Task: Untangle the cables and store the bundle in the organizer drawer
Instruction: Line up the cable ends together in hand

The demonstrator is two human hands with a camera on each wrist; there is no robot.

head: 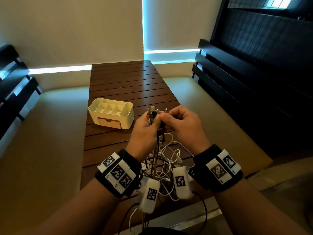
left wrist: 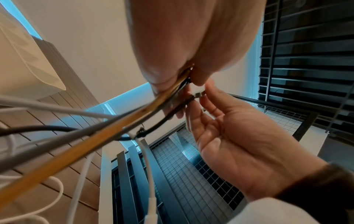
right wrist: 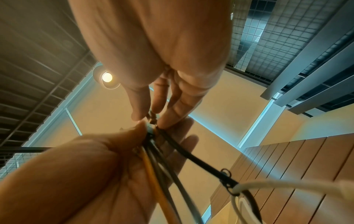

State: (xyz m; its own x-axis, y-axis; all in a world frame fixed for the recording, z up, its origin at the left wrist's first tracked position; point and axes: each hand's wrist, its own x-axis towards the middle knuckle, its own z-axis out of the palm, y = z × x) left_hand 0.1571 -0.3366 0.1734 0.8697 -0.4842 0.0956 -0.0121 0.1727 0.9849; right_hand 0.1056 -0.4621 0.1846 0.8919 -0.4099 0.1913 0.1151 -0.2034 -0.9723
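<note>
Above the near end of the wooden table (head: pixel 128 85), my left hand (head: pixel 146 128) grips a bunch of cable ends (head: pixel 153 111), plugs pointing up. The bunch holds orange, grey and black cables (right wrist: pixel 159 166). My right hand (head: pixel 182 122) pinches the plug end of a black cable (right wrist: pixel 201 160) right beside that bunch. This black cable (left wrist: pixel 168 119) carries a small tie lower down. Below the hands, a tangle of white and dark cables (head: pixel 167 160) lies on the table. The cream organizer (head: pixel 111 112) stands to the left, with its drawer (head: pixel 110 123) closed.
Black slatted furniture (head: pixel 254 78) lines the right side, and a dark bench (head: pixel 13 82) stands at the left. Beyond the organizer the table top runs toward the far wall. Loose cable ends hang over the near table edge (head: pixel 133 216).
</note>
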